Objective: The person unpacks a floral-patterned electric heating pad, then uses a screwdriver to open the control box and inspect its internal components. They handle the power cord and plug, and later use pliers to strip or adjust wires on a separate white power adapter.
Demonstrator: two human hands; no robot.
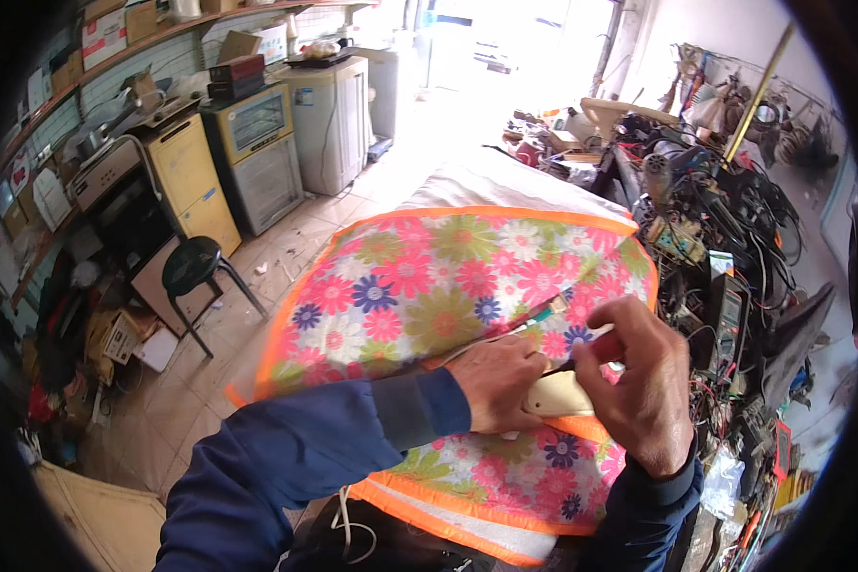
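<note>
A floral cloth [429, 276] with orange edging is spread in front of me. Over it, my left hand [500, 383] is closed on a cream plastic casing [560, 397], holding it down near the cloth's orange band. My right hand [639, 381] grips a screwdriver [608, 349] by its red handle. Its dark shaft points left, toward the casing and my left fingertips; the tip itself is hidden. Just beyond my left hand lies a slim green-and-white piece [543, 313], beside a pale cord on the cloth.
Tangled wires, circuit boards and a multimeter [729, 315] crowd the bench on the right. A dark stool [193, 267] stands on the tiled floor to the left. Cabinets and a white appliance [329, 124] line the left wall. A white cable [345, 524] hangs near my lap.
</note>
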